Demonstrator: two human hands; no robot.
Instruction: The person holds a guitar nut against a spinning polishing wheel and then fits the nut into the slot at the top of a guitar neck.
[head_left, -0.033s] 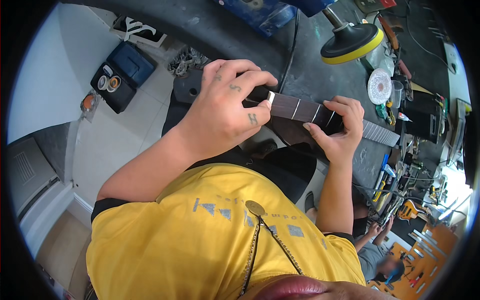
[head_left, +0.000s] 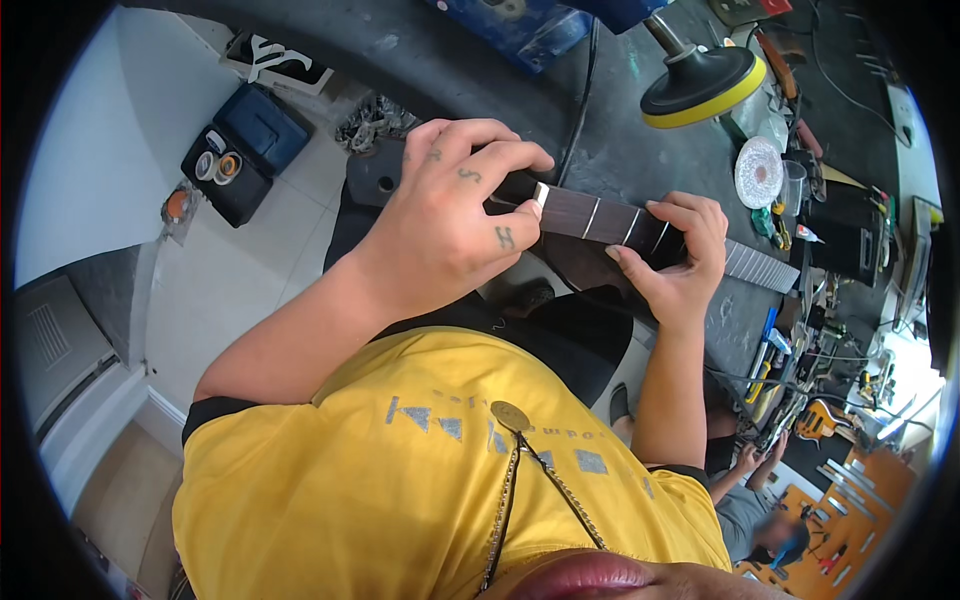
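Guitar neck (head_left: pixel 600 215) lies across the edge of the dark bench (head_left: pixel 640 140), running from about 9 o'clock to 3 o'clock just above picture centre, its headstock end hidden under the left hand. The left hand (head_left: pixel 450 225) is curled over that end, fingers bent and closed down on the neck near the pale nut, thumb tucked below; whether it pinches a small tool I cannot tell. The right hand (head_left: pixel 675 260) cups the neck further along from beneath, fingers wrapped up over the dark fretboard, gripping it steady. Beyond it the paler part of the neck carries on towards 3 o'clock.

By my judgement the step in hand is close work at the nut end of the fretboard, one hand bracing while the other works. The next move would call for a firm hold from the right hand and small, controlled pressure from the left, since the neck overhangs the bench edge.

Containers: at 10 o'clock on the floor stands an open black case (head_left: pixel 225 175) holding a few round rolls, its blue lid raised behind. At 2 o'clock a clear cup (head_left: pixel 795 185) stands on the bench beside a white disc (head_left: pixel 758 170); its contents are too small to tell. A polisher pad (head_left: pixel 700 88), black with a yellow rim, sits at 1 o'clock.
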